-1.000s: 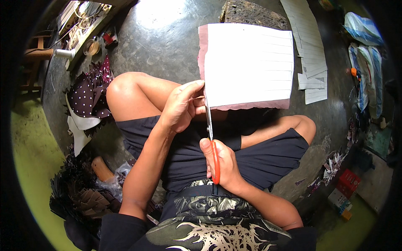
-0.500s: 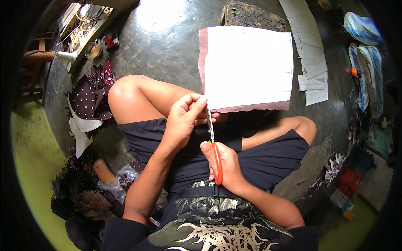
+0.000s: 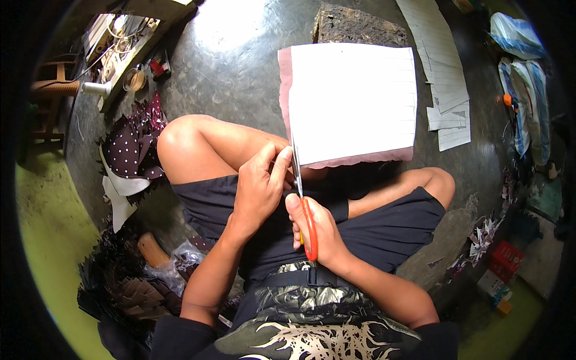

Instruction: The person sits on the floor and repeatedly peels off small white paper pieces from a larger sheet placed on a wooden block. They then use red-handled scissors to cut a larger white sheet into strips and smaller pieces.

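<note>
A white sheet of paper (image 3: 353, 102) with faint ruled lines lies on mauve cloth (image 3: 285, 90), which shows along its left and near edges. My left hand (image 3: 261, 189) is closed, thumb and fingers pinching by the near left corner of the cloth. My right hand (image 3: 324, 231) grips a pair of scissors (image 3: 310, 234) with orange handles. Their metal blades point away from me and lie along the left edge of the paper, beside my left thumb. The lower fingers of my left hand are partly hidden behind the blades.
A dark rough block (image 3: 360, 27) stands behind the paper. Long white paper patterns (image 3: 441, 78) lie to the right. Polka-dot cloth pieces (image 3: 129, 147) and dark scraps (image 3: 120, 276) are at left, near a thread cone (image 3: 96, 88). My crossed legs (image 3: 204, 147) frame the work. Striped plastic bags (image 3: 522, 108) sit far right.
The scissors and my right hand have moved forward along the paper's left edge. My left hand has drawn slightly back and left. The whole view has shifted a little.
</note>
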Action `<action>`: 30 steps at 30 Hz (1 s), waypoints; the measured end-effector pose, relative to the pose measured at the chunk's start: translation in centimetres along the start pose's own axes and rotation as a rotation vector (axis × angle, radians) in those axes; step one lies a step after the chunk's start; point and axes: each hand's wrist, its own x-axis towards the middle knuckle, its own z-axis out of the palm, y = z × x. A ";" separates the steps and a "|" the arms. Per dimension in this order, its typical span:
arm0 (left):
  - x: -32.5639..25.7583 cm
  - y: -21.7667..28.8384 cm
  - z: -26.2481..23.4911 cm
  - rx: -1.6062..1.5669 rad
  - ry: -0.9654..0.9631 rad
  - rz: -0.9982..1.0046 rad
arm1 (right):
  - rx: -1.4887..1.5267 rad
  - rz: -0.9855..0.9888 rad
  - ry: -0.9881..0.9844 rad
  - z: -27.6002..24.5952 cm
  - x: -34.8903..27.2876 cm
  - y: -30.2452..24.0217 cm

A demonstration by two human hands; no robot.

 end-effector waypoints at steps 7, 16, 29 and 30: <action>0.1 -0.1 -0.6 0.115 0.028 0.140 | 0.029 -0.020 0.015 0.7 1.4 -0.6; -0.7 0.1 -1.5 -0.036 -0.025 -0.037 | 0.039 -0.047 0.028 0.9 1.4 -1.3; -1.0 -0.7 -2.4 0.044 -0.050 0.039 | 0.028 -0.081 0.009 0.8 3.4 -2.3; -1.0 -0.8 -2.4 0.002 -0.050 0.018 | 0.042 -0.078 0.010 0.7 3.3 -2.4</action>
